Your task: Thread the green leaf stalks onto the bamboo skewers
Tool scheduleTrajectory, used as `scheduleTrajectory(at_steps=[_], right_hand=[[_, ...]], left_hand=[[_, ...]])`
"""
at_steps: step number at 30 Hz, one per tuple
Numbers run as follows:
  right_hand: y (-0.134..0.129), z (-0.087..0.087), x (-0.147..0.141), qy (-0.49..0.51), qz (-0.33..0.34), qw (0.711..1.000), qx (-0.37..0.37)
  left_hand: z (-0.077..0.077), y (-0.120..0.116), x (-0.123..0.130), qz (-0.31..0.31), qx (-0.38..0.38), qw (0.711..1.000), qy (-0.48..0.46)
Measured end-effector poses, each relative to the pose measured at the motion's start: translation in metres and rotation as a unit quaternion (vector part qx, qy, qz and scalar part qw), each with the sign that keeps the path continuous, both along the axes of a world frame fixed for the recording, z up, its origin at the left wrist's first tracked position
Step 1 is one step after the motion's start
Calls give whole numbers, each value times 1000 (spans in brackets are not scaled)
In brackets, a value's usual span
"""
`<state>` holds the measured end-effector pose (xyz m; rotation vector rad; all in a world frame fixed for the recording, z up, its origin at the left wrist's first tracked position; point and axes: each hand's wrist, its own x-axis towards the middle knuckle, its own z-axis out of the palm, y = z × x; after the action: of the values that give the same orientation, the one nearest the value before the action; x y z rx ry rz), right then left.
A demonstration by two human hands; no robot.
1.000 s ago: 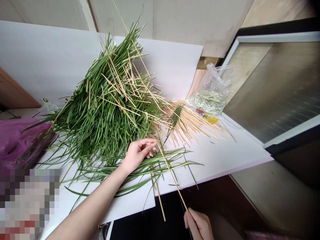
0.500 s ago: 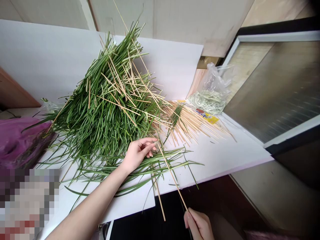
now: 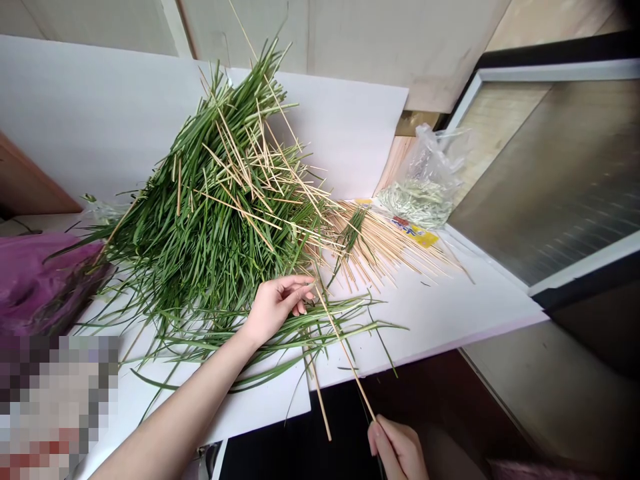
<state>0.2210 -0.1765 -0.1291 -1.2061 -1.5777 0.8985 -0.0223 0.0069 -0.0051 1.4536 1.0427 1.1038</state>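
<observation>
A thin wooden skewer (image 3: 345,347) slants from upper left to lower right between my hands. My right hand (image 3: 397,445) is closed around its lower end, past the table edge. My left hand (image 3: 280,303) pinches at the skewer's upper tip, thumb and index finger together; a small bit of green shows there. Loose long green stalks (image 3: 280,367) lie under and beside my left hand. Another skewer (image 3: 321,403) sticks out over the table edge. Behind, a big heap of green stalks (image 3: 200,240) has many skewers lying on top.
Skewers (image 3: 390,250) are spread on the white table (image 3: 475,300) at right, with a small green bundle (image 3: 353,230) on them. A clear plastic bag (image 3: 425,187) stands behind. At left lies a purple bag (image 3: 45,280). A framed glass panel (image 3: 565,180) borders the right side.
</observation>
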Motion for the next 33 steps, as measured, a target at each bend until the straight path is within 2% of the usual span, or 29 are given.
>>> scheduleTrajectory(at_steps=[21, 26, 33], right_hand=[[0, 0, 0, 5, 3, 1000, 1], [0, 0, 0, 6, 10, 1000, -3], [0, -2, 1, 3, 12, 1000, -3]], left_hand=[[0, -1, 1, -13, 5, 999, 30], [4, -2, 1, 23, 52, 997, 52], [7, -2, -2, 26, 135, 982, 132]])
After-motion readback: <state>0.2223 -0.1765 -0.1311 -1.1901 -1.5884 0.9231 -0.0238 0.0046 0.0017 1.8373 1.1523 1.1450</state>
